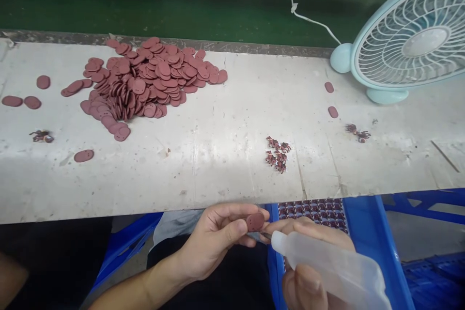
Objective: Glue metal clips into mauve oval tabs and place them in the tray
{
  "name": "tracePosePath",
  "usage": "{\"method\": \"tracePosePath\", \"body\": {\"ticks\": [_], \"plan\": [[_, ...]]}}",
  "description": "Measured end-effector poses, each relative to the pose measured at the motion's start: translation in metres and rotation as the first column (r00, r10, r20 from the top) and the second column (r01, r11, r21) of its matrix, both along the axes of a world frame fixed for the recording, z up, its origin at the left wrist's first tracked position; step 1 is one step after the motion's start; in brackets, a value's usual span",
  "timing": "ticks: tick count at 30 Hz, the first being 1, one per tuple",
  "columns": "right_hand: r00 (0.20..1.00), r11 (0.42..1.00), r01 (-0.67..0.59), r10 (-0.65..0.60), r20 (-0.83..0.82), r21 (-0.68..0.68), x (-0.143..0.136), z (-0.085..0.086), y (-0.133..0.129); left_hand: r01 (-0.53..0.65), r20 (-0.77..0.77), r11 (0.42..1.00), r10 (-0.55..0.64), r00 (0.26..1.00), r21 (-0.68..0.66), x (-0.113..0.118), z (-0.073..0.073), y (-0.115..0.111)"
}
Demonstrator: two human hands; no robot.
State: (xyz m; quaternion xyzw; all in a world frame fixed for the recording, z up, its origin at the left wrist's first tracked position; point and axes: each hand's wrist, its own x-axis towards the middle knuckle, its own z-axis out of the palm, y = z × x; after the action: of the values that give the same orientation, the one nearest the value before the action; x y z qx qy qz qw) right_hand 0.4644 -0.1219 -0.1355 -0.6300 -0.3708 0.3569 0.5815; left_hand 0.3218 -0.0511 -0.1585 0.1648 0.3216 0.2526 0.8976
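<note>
Two hands: the right hand (308, 276) is wrapped round a translucent bottle (337, 266); the left hand (209, 242) pinches a reddish-brown disc (255, 223), just off the table's near edge.
Bottle tip: beside the disc's lower edge, contact unclear; the step looks like working the tip against the disc.
Next move: seems to call for a steady pinch and a light, controlled squeeze.
Blue crate: below the table edge, its wall (370, 237) beside rows of small pieces (312, 210).
White table: scuffed and stained (225, 169), bearing small figures (279, 155) and, farther back, a heaped disc pile (156, 75).
Fan: pale blue (417, 43), right, its cord (312, 20) crossing a green surface (218, 9) behind.
</note>
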Motion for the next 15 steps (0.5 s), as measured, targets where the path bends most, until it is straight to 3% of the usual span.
{"method": "tracePosePath", "body": {"ticks": [3,4,5,6,8,9,10,11,12,13,14,15], "plan": [[0.941,0.982,0.159,-0.119,-0.316,0.103,0.02,0.012,0.016,-0.009,0.03,1.0,0.008,1.0,0.009,-0.001,0.001,0.002],[0.866,0.982,0.158,-0.089,-0.492,0.1,0.032,0.012,0.024,-0.013,0.04,1.0,0.013,0.999,0.012,-0.002,0.001,0.003],[0.742,0.979,0.177,-0.063,-0.667,0.105,0.046,0.009,0.031,-0.015,0.048,1.0,0.014,0.999,0.017,-0.003,0.001,0.004],[0.573,0.965,0.241,-0.056,-0.818,0.102,0.062,0.004,0.038,-0.017,0.054,1.0,0.016,0.998,0.02,-0.004,0.001,0.004],[0.082,0.951,0.308,0.004,-0.997,0.03,0.095,-0.014,0.051,-0.021,0.056,1.0,0.019,0.998,0.022,-0.005,0.001,0.006],[-0.173,0.937,0.348,0.036,-0.984,-0.027,0.11,-0.025,0.057,-0.025,0.055,0.999,0.024,0.998,0.021,-0.006,0.001,0.006],[-0.378,0.921,0.38,0.073,-0.923,-0.083,0.123,-0.035,0.061,-0.029,0.052,0.999,0.028,0.998,0.02,-0.006,0.0,0.007],[-0.507,0.91,0.399,0.118,-0.854,-0.111,0.133,-0.044,0.064,-0.034,0.049,0.999,0.033,0.998,0.018,-0.007,0.0,0.007],[-0.572,0.908,0.405,0.163,-0.804,-0.104,0.14,-0.05,0.065,-0.04,0.046,0.999,0.039,0.998,0.017,-0.008,0.0,0.007],[-0.579,0.919,0.39,0.204,-0.789,-0.049,0.144,-0.052,0.065,-0.045,0.042,0.999,0.044,0.998,0.018,-0.009,0.0,0.008],[-0.527,0.937,0.348,0.232,-0.818,0.042,0.144,-0.052,0.064,-0.052,0.034,0.999,0.051,0.998,0.017,-0.011,-0.001,0.008],[-0.4,0.947,0.29,0.249,-0.882,0.136,0.141,-0.049,0.061,-0.059,0.024,0.998,0.058,0.998,0.013,-0.013,-0.001,0.009]]}}
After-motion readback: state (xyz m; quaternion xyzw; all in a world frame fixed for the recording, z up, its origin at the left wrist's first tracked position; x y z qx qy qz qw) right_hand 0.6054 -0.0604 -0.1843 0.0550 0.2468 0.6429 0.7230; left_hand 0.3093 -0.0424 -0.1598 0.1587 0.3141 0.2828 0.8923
